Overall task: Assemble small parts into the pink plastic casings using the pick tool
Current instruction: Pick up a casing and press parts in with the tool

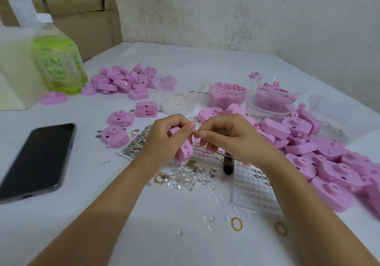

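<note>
My left hand (164, 136) grips a pink plastic casing (184, 149) above the table's middle. My right hand (230, 137) pinches the pick tool (227, 164). Its thin metal shaft runs up to the fingertips, which meet at the casing's top, and its dark handle hangs below the palm. Any small part at the tip is hidden by the fingers. Small metal clips (136, 142) lie in a heap left of the hands. Clear lenses (185, 178) and yellow rings (236, 223) are scattered below them.
Pink casings lie heaped at the right (329, 163) and at the back left (123, 80). Clear tubs of pink bits (227, 95) stand behind the hands. A clear tray (253, 187) lies under my right wrist. A black phone (37, 159) and a green bottle (59, 60) are at the left.
</note>
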